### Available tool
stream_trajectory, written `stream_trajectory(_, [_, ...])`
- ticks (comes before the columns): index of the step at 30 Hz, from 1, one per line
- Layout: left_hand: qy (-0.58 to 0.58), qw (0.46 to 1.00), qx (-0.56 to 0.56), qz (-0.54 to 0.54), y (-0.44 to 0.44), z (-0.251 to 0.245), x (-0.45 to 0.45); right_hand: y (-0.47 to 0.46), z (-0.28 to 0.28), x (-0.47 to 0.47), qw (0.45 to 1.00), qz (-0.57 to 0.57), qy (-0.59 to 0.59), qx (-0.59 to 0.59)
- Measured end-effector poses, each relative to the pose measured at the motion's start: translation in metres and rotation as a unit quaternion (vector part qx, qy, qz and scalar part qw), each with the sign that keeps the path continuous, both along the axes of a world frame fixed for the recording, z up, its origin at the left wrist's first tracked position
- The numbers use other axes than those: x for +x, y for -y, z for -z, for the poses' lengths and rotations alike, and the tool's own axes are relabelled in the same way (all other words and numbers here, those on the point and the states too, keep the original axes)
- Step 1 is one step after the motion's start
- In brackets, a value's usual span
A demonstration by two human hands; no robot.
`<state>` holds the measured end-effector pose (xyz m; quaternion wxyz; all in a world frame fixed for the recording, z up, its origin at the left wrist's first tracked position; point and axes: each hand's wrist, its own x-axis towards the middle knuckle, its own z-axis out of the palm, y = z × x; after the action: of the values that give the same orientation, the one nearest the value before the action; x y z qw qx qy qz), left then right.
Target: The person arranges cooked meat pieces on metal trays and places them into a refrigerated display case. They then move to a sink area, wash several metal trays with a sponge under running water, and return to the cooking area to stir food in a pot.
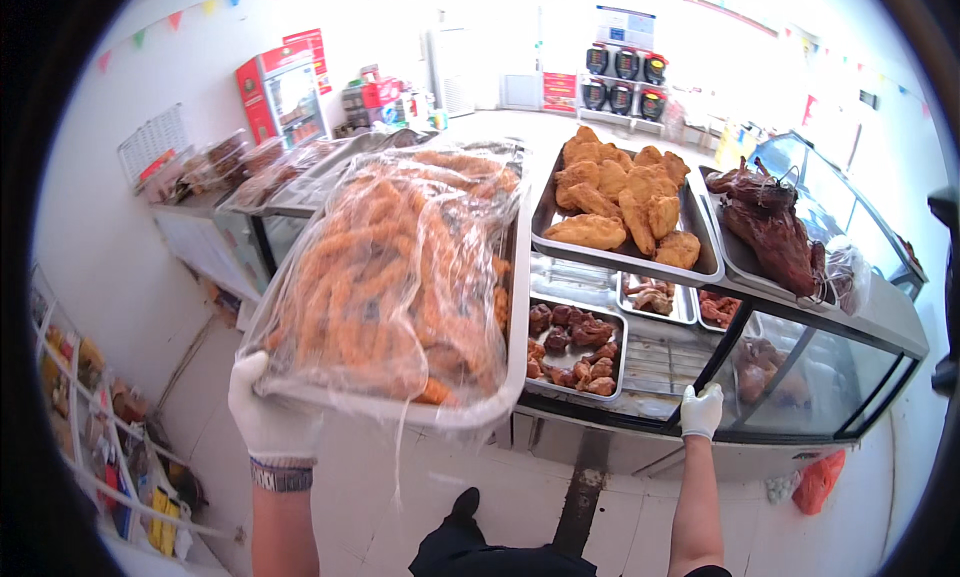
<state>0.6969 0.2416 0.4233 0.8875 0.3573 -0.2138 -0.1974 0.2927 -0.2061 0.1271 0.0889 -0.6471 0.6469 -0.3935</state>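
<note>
My left hand (274, 412), in a white glove, grips the near left corner of a metal tray (517, 307). Clear plastic film covers the tray, and orange-brown fried strips (352, 277) lie heaped beneath it. The tray is raised in front of me, left of the display case's open section. My right hand (701, 412), also gloved in white, holds the black frame edge of a sliding glass door (795, 389) on the case. Inside the case, close to that hand, sits a steel tray of browned meat pieces (577, 344) on a wire rack (660, 363).
On the case top stand a tray of battered fried pieces (622, 194) and a tray with dark roasted poultry (772, 232). Film-wrapped food (277, 179) lies on the left counter. A wire shelf (97, 412) is at far left; a red bag (817, 483) rests on the floor at right.
</note>
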Motion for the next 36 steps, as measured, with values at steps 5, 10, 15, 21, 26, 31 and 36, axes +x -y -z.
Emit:
stream_trajectory(5, [-0.025, 0.994, 0.004, 0.103, 0.096, -0.009, 0.071, 0.012, 0.0, 0.004, 0.998, 0.068, 0.002, 0.02])
stream_trajectory(10, [-0.052, 0.985, 0.022, 0.162, 0.146, 0.006, 0.135, 0.023, 0.009, 0.015, 0.995, 0.09, 0.026, 0.028])
stream_trajectory(15, [-0.007, 0.976, 0.053, 0.21, 0.186, 0.029, 0.176, 0.024, 0.006, 0.021, 0.988, 0.151, 0.02, 0.014])
stream_trajectory(21, [-0.026, 0.973, 0.055, 0.222, 0.212, 0.029, 0.189, -0.009, 0.006, 0.096, 0.997, 0.072, 0.02, 0.033])
stream_trajectory(26, [-0.048, 0.96, 0.042, 0.273, 0.214, 0.031, 0.202, -0.059, 0.0, 0.202, 0.996, -0.034, 0.067, 0.04])
stream_trajectory(31, [-0.048, 0.959, 0.032, 0.279, 0.211, 0.028, 0.2, -0.104, -0.014, 0.3, 0.991, -0.119, 0.034, 0.053])
stream_trajectory(36, [-0.054, 0.954, 0.023, 0.295, 0.215, 0.03, 0.207, -0.121, -0.014, 0.359, 0.982, -0.178, 0.039, 0.042])
